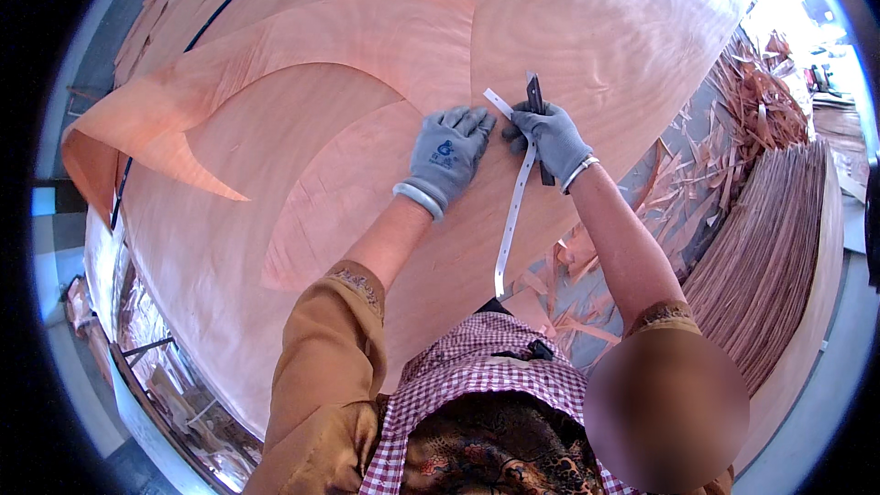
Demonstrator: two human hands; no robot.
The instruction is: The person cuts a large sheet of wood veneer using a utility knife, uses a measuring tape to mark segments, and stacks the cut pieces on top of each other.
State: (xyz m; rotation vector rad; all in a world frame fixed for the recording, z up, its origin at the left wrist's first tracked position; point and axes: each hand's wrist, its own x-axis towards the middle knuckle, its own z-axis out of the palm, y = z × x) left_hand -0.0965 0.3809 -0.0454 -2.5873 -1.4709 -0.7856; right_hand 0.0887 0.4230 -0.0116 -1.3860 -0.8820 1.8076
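Observation:
My left hand [445,160], in a grey glove, lies flat with its fingers stretched out on a piece of thin wood veneer [344,188]. Next to it, my right hand [556,139], gloved too, is closed around a dark, narrow tool that looks like a cutter knife [534,92]. The same hand pinches a white perforated tape [515,211], whose long end trails down toward my apron. Beneath both hands spreads a large pale veneer sheet [587,55]. A curved veneer strip [302,37] rises and curls over at the left.
Torn veneer scraps [678,174] cover the floor at the right, with a heap of reddish strips [756,82] farther back. A tall stack of veneer sheets [765,247] stands at the right. More scraps [206,426] lie beyond the sheet's lower left edge.

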